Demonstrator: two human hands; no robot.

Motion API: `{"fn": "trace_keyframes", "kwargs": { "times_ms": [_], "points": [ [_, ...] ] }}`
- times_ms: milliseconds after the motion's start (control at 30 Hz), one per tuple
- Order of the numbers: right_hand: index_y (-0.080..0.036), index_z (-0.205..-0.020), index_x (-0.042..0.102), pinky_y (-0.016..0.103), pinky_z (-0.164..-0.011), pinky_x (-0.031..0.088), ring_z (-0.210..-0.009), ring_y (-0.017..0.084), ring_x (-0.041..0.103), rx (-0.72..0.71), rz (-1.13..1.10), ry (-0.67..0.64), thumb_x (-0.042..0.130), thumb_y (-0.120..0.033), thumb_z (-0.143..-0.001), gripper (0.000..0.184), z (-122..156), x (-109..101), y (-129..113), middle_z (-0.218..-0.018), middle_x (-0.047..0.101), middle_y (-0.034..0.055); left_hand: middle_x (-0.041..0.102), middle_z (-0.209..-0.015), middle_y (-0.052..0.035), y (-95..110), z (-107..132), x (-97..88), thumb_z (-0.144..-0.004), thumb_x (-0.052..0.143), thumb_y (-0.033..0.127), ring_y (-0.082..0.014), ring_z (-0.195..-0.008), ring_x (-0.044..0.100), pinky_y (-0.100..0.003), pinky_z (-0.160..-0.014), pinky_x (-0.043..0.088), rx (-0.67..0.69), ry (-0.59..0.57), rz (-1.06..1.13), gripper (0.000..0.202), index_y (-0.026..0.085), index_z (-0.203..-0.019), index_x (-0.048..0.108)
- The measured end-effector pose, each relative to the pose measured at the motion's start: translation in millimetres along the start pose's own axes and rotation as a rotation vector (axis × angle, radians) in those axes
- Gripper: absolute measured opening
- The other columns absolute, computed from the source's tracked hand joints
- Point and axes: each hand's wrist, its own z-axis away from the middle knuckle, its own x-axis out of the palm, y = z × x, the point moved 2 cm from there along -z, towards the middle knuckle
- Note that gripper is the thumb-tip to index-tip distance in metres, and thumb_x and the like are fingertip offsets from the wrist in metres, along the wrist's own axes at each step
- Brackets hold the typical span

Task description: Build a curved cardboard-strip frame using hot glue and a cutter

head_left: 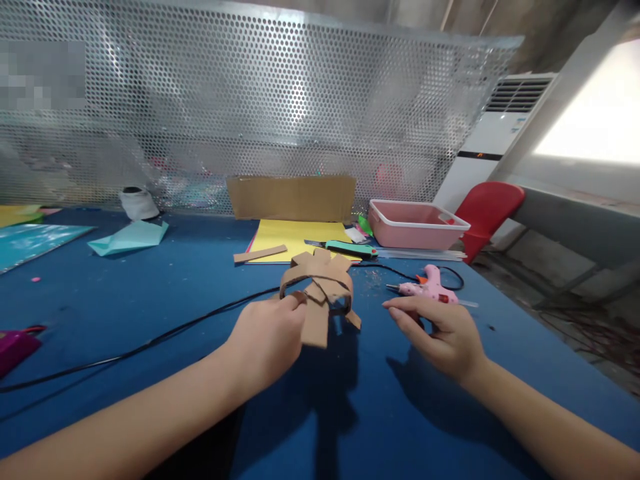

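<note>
My left hand (pixel 267 340) is closed around the lower left of a cardboard construction (pixel 325 283) made of bent and crossed strips. It is held up off the blue table, and its shadow falls below. One broad strip hangs down beside my fingers. To the right, my right hand (pixel 440 333) hovers over the table, thumb and forefinger a little apart, with nothing seen in it. Just beyond that hand lies a pink hot glue gun (pixel 430 287), a glue stick poking out of its back. My left fingertips are partly hidden behind the cardboard.
A green utility knife (pixel 350 249) with its blade out lies on yellow paper (pixel 295 233), near a loose cardboard strip (pixel 260 255). Behind are a pink basket (pixel 415 233) and a standing cardboard sheet (pixel 293 200). A black cord (pixel 200 319) crosses the table (pixel 165 287).
</note>
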Motion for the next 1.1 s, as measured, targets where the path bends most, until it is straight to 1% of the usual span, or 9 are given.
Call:
{"fn": "trace_keyframes", "kwargs": {
  "times_ms": [133,267,333,433,633,833,900,1000,1100],
  "points": [
    [-0.018,-0.083,0.071,0.019,-0.045,0.047,-0.044,0.009,0.056,0.002,-0.066,-0.072,0.054,-0.024,-0.087,0.019,-1.8,4.3,0.1,-0.066,0.072,0.001,0.072,-0.09,-0.0037,-1.8,-1.9,2.0,-0.088,0.047,0.015,-0.0207,-0.072,0.071,-0.029,-0.061,0.054,-0.007,0.053,0.106,0.024,0.023,-0.099,0.067],
    [-0.017,-0.09,0.069,0.021,-0.051,0.049,-0.052,0.011,0.058,-0.018,-0.097,-0.201,0.054,-0.026,-0.089,0.018,-1.5,11.1,1.0,-0.068,0.069,0.0025,0.071,-0.091,-0.0041,-3.6,-2.4,11.7,-0.089,0.044,0.015,-0.0228,-0.072,0.071,-0.031,-0.059,0.053,0.024,-0.036,0.077,0.023,0.023,-0.098,0.064],
    [-0.017,-0.093,0.069,0.024,-0.059,0.051,-0.062,0.013,0.062,-0.057,-0.097,-0.273,0.055,-0.026,-0.088,0.017,-0.1,15.1,1.1,-0.074,0.069,0.0041,0.07,-0.088,-0.0047,-2.3,-1.8,15.0,-0.088,0.043,0.014,-0.0232,-0.07,0.07,-0.032,-0.058,0.053,0.044,-0.07,0.042,0.022,0.021,-0.096,0.063],
    [-0.018,-0.1,0.068,0.028,-0.074,0.054,-0.082,0.017,0.065,-0.13,-0.095,-0.349,0.056,-0.023,-0.088,0.018,2.9,21.9,0.5,-0.089,0.07,0.0074,0.069,-0.087,-0.0063,3.0,-0.6,13.5,-0.086,0.045,0.017,-0.024,-0.073,0.069,-0.034,-0.062,0.054,0.053,-0.046,0.028,0.02,0.019,-0.096,0.061],
    [-0.018,-0.098,0.065,0.034,-0.082,0.053,-0.091,0.019,0.062,-0.12,-0.023,-0.301,0.055,-0.019,-0.087,0.015,7.0,31.7,1.8,-0.098,0.067,0.0094,0.069,-0.097,-0.0083,13.5,1.1,10.7,-0.085,0.047,0.029,-0.0277,-0.079,0.067,-0.043,-0.066,0.056,0.081,0.076,0.058,0.026,0.018,-0.103,0.062],
    [-0.018,-0.093,0.064,0.034,-0.08,0.054,-0.089,0.02,0.063,-0.024,0.022,-0.321,0.053,-0.018,-0.089,0.012,6.3,33.7,9.0,-0.093,0.068,0.0076,0.069,-0.082,-0.0077,18.1,3.2,15.7,-0.09,0.042,0.025,-0.0284,-0.073,0.063,-0.043,-0.059,0.054,0.215,0.196,-0.011,0.028,0.017,-0.103,0.065],
    [-0.018,-0.098,0.066,0.033,-0.08,0.054,-0.089,0.019,0.064,-0.036,0.031,-0.344,0.052,-0.019,-0.09,0.016,6.4,34.9,10.5,-0.095,0.069,0.0075,0.07,-0.099,-0.0107,21.9,4.6,16.4,-0.089,0.045,0.025,-0.0282,-0.08,0.063,-0.043,-0.065,0.054,0.332,0.241,-0.006,0.03,0.018,-0.113,0.062],
    [-0.017,-0.102,0.068,0.034,-0.083,0.054,-0.093,0.02,0.065,-0.077,0.052,-0.359,0.05,-0.019,-0.091,0.021,7.7,37.2,11.3,-0.101,0.071,0.0085,0.058,-0.131,-0.013,27.5,6.9,20.1,-0.088,0.05,0.026,-0.0284,-0.1,0.062,-0.044,-0.081,0.053,0.482,0.231,0.054,0.042,0.021,-0.129,0.052],
    [-0.016,-0.105,0.068,0.035,-0.087,0.053,-0.097,0.021,0.064,-0.098,0.071,-0.367,0.049,-0.02,-0.091,0.024,9.9,38.6,10.7,-0.105,0.07,0.0094,0.059,-0.13,-0.0154,29.6,7.3,25.9,-0.088,0.052,0.033,-0.0306,-0.108,0.059,-0.046,-0.089,0.051,0.48,0.146,0.108,0.046,0.015,-0.131,0.051]
  ]
}}
